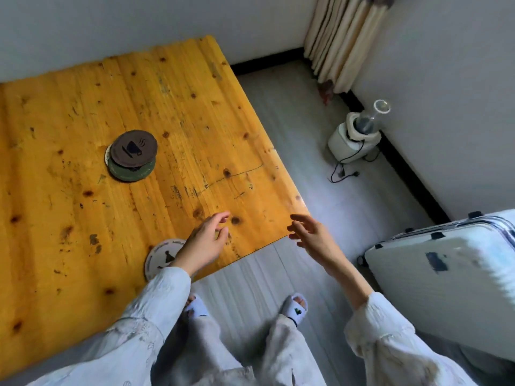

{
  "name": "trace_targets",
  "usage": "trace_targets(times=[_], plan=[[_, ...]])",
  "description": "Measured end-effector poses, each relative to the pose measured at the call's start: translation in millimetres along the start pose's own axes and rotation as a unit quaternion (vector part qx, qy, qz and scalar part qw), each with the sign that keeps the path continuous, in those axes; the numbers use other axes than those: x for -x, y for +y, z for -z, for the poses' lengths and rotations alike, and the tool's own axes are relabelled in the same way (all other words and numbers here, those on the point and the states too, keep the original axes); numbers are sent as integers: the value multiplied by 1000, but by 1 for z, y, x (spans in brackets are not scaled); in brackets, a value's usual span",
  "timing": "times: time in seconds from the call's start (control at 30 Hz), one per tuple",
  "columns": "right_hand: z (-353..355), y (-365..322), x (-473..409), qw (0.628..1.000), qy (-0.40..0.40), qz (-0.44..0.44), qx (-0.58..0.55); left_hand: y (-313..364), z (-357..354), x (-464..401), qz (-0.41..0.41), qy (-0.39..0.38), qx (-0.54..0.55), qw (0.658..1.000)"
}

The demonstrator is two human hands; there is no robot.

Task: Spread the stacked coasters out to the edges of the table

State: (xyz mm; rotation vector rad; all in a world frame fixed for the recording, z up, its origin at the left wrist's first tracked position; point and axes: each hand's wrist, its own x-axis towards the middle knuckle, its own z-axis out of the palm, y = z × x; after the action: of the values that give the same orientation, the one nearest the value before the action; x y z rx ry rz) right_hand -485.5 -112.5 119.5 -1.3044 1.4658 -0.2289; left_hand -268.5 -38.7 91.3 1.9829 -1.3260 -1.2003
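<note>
A small stack of round coasters [131,156] lies near the middle of the yellow wooden table [69,107]; a brown one with a cup print is on top, a green one and a white one beneath. A single white coaster [158,259] lies at the table's near edge, partly hidden under my left wrist. My left hand [204,242] hovers just right of it, fingers apart and holding nothing. Beyond the table's near right corner, my right hand [309,232] is open and empty in the air.
A pale suitcase [446,268] stands on the floor at the right. A white appliance with a cord [354,135] sits by the wall, with a radiator [345,37] behind it. My slippered feet [296,307] are on grey floor beside the table.
</note>
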Motion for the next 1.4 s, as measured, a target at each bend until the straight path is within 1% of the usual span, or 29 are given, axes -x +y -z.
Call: trace_targets(times=[0.13, 0.27, 0.4, 0.67, 0.77, 0.9, 1.1, 1.27, 1.4], plan=[[92, 30, 5, 1000, 0, 10, -12, 70, -76, -10, -13, 45, 28, 999], [177, 53, 6, 999, 38, 17, -21, 132, -152, -15, -4, 43, 83, 996], [230, 58, -9, 999, 42, 29, -19, 172, -184, -29, -3, 45, 106, 993], [261, 17, -89, 997, -19, 68, -15, 199, -187, -101, 15, 126, 109, 986], [280, -3, -130, 995, -29, 93, 16, 210, -189, -144, 24, 145, 128, 981], [307, -34, -183, 989, -45, 107, 89, 235, -183, -203, 34, 159, 132, 978], [338, -82, -242, 979, -90, 130, 130, 269, -168, -250, 48, 174, 134, 974], [327, -122, -293, 959, -153, 163, 172, 269, -154, -271, 96, 235, 156, 955], [300, -156, -328, 932, -234, 187, 205, 262, -144, -286, 148, 298, 186, 924]])
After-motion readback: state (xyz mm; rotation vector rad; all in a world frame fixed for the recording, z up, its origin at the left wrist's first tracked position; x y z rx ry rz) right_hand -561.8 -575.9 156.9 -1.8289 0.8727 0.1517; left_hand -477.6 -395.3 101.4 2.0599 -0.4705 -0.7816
